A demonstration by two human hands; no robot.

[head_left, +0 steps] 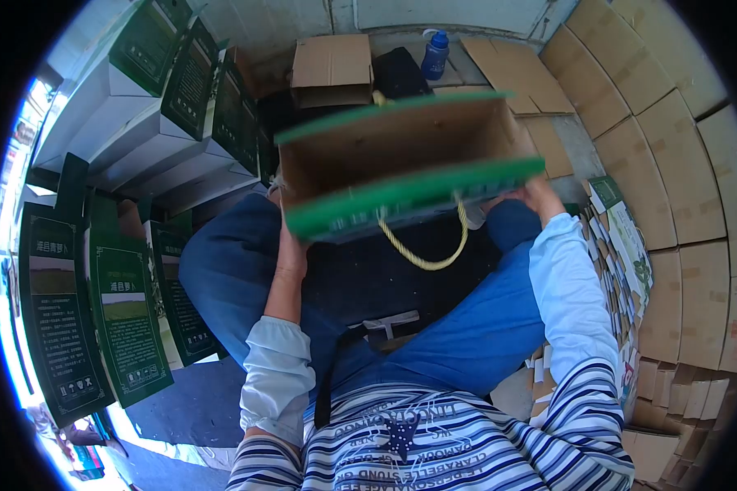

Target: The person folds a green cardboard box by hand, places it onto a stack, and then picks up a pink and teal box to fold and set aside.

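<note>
While both hands hold it | green-edged carton (393, 155): likely light, stiff, crushable | left hand (291, 254) fingers clamp its left wall, right hand (539, 196) fingers its right wall

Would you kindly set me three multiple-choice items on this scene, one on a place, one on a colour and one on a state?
1. Where does the blue bottle stand?
A. on the person's lap
B. near the far wall, beyond the box
C. inside the box

2. What colour is the rope handle hanging from the box?
A. yellow
B. red
C. white

3. In what state is the box?
A. taped shut on the floor
B. open and held up in both hands
C. folded flat

Answers:
1 B: the bottle stands by the wall, behind the box.
2 A: the loop under the green edge is yellow.
3 B: the left hand and right hand hold its sides, and its brown inside shows.
</note>
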